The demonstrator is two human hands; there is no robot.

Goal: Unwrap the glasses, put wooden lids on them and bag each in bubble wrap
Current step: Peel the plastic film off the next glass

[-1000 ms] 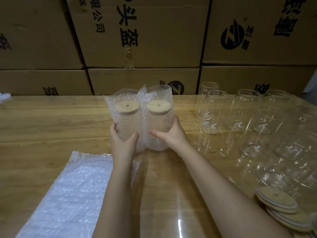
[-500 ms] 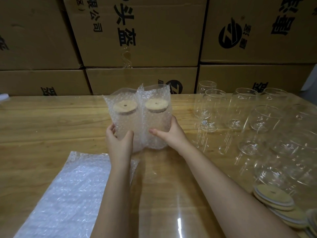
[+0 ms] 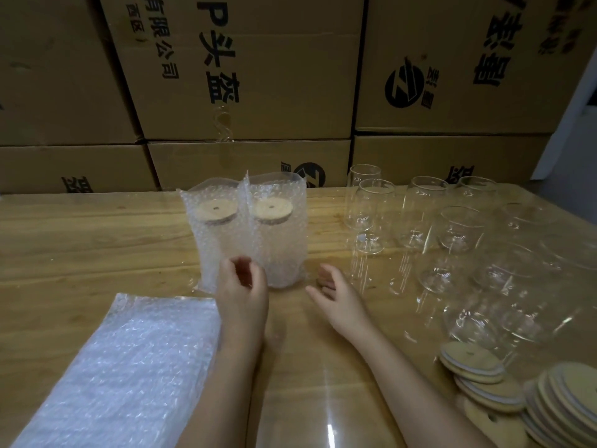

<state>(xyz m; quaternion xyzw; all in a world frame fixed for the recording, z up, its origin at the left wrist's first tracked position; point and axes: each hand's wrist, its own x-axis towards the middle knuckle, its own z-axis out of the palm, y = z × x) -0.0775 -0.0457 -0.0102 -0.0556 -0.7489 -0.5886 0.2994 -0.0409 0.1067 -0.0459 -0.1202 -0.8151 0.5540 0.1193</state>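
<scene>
Two bubble-wrapped glasses (image 3: 277,247), two wooden lids (image 3: 273,209) inside, stand on the counter (image 3: 97,240). The left hand (image 3: 242,289) and right hand (image 3: 337,291) hold nothing, fingers relaxed.

Stockroom or packing area. Stacked brown cardboard cartons (image 3: 245,76) with black printed characters and logos stand behind a long pale wooden worktable (image 3: 80,240). On it: rows of clear empty glasses (image 3: 462,227), piled round wooden lids (image 3: 475,362), flat bubble-wrap bags (image 3: 129,367).

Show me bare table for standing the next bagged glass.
Bare table lies left of the bagged glasses, behind the bubble wrap sheets. Crowded: the right side, with empty glasses and wooden lids.
</scene>
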